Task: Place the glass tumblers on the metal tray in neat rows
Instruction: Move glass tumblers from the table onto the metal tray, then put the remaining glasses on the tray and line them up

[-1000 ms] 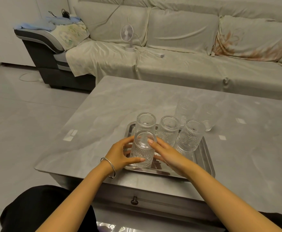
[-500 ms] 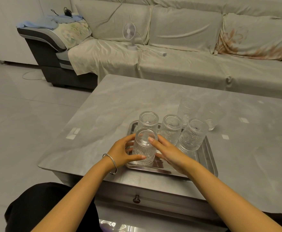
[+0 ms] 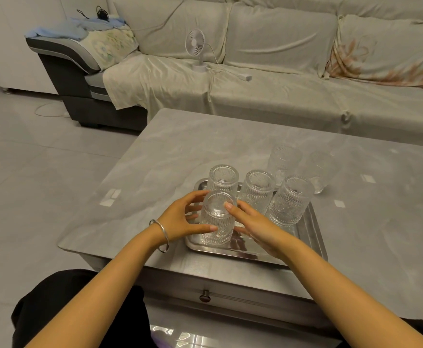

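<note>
Front tumbler (image 3: pixel 218 219): 7 o'clock on tray (image 3: pixel 305 232).
Left hand (image 3: pixel 180 219): curled round it.
Right hand (image 3: pixel 253 222): straight fingers touching it; palm hidden.
Far tumblers (image 3: pixel 284 159): faint, 1 o'clock, off tray.

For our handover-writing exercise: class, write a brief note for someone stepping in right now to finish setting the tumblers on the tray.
The left hand grips the front-left tumbler on the tray; the right hand touches its rim, fingers straight.
Done: three tumblers in the back row, plus this one.
Left: two tumblers on the table beyond the tray; complete the front row.
</note>
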A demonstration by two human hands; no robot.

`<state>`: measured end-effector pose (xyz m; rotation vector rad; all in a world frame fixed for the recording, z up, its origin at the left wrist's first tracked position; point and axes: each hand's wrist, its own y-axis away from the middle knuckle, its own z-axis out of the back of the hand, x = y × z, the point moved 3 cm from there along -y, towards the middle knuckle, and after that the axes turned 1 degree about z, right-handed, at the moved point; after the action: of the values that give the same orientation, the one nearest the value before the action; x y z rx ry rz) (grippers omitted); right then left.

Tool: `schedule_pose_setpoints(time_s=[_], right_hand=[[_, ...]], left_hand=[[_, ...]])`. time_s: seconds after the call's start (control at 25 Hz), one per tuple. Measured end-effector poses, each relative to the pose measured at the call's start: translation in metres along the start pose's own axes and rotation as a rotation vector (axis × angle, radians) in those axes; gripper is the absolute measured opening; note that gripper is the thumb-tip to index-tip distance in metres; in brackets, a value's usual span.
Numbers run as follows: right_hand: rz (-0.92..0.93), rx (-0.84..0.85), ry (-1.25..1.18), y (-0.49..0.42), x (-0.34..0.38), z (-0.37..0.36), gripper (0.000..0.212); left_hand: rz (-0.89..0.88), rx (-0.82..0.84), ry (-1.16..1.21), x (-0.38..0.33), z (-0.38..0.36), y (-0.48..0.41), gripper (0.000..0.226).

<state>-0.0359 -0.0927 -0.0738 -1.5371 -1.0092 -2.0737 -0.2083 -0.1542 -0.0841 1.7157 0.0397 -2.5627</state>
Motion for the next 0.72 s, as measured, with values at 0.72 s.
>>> schedule_pose_setpoints(time_s=[0.72], right_hand=[[0.184, -0.557, 0.302, -0.026, 0.037, 0.233, 0.030]], left_hand=[[-0.034, -0.021, -0.178, -0.100, -0.051, -0.205, 0.068]])
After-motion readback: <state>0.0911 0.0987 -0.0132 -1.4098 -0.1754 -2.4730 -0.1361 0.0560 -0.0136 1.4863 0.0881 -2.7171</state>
